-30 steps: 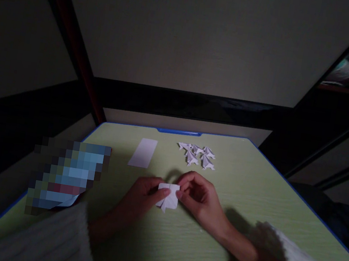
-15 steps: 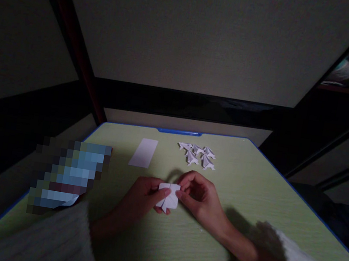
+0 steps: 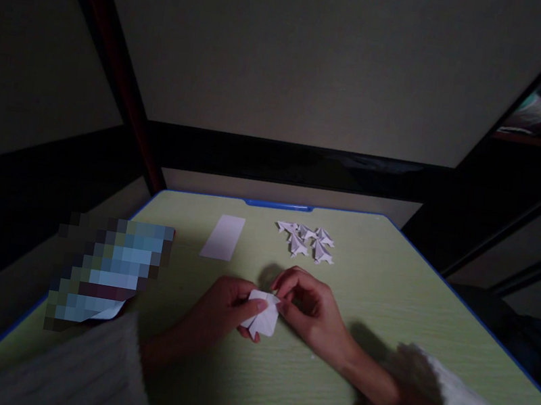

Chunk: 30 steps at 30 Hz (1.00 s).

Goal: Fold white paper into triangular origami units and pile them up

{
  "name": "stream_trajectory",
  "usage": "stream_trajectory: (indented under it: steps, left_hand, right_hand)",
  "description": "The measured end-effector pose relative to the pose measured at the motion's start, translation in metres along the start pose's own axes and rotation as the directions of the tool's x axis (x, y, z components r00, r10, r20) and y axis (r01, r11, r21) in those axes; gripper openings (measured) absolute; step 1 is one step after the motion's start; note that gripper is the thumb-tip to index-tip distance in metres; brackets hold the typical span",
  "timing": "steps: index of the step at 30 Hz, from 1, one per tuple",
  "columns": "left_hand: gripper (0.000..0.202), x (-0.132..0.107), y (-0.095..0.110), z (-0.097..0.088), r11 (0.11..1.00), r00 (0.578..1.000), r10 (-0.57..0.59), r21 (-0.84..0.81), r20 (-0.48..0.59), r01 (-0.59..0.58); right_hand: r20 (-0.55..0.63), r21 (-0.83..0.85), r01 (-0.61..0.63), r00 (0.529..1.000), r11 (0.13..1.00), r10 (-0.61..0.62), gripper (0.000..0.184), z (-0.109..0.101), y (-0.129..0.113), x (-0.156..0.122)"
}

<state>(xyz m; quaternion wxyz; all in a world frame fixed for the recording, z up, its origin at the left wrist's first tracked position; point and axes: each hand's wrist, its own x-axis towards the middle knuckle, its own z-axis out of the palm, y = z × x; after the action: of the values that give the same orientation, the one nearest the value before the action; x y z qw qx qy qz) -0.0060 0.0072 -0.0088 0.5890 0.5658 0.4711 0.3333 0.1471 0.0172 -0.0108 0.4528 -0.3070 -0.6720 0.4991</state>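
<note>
Pale green table (image 3: 388, 303) w/ blue rim. Flat white paper strip (image 3: 222, 237) lies towards far edge. Cluster of small folded white paper figures (image 3: 306, 241) sits right of strip, apart from it. Pixelated blue item (image 3: 108, 269) at table's left edge. Dark rail (image 3: 277, 160) behind table, plain wall (image 3: 315, 52) above.

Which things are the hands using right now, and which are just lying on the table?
In use: folded paper, pinched between the left hand and the right hand.

Lying about: flat sheet and pile of folded shapes, both farther back on the table; blurred thing at its left edge.
</note>
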Motion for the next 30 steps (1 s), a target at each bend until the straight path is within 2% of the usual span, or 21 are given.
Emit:
stream_trajectory:
  steps: [5, 9, 13, 20, 24, 30]
  left_hand:
    - [0.021, 0.000, -0.002, -0.002, 1.000, 0.997, 0.007, 0.015, 0.074, -0.008]
    - [0.024, 0.000, -0.004, -0.004, 0.999, 0.998, 0.012, 0.044, 0.061, -0.015]
    - [0.023, 0.000, -0.005, -0.006, 0.998, 0.997, 0.006, 0.059, 0.077, -0.010]
    - [0.022, 0.000, -0.005, -0.009, 0.997, 0.996, -0.002, 0.072, 0.092, -0.005]
    - [0.022, 0.000, -0.005, -0.009, 0.991, 0.996, 0.030, 0.128, 0.088, -0.042]
    - [0.022, -0.002, -0.004, -0.008, 0.974, 0.991, 0.048, 0.214, 0.122, -0.074]
  right_hand:
    - [0.078, -0.018, 0.025, 0.997, 1.000, -0.024, 0.006, -0.002, 0.000, 0.000]
    - [0.143, -0.018, 0.075, 0.987, 0.997, -0.072, 0.009, -0.004, 0.001, 0.000]
    - [0.140, 0.019, 0.054, 0.988, 0.998, -0.056, 0.008, -0.005, 0.002, 0.001]
    - [0.176, -0.022, 0.057, 0.983, 0.998, -0.052, 0.011, -0.010, 0.000, 0.003]
    - [0.242, -0.040, 0.082, 0.968, 0.996, -0.070, 0.011, -0.013, -0.001, 0.003]
    - [0.247, -0.048, 0.035, 0.969, 0.998, -0.023, 0.007, -0.012, 0.000, 0.003]
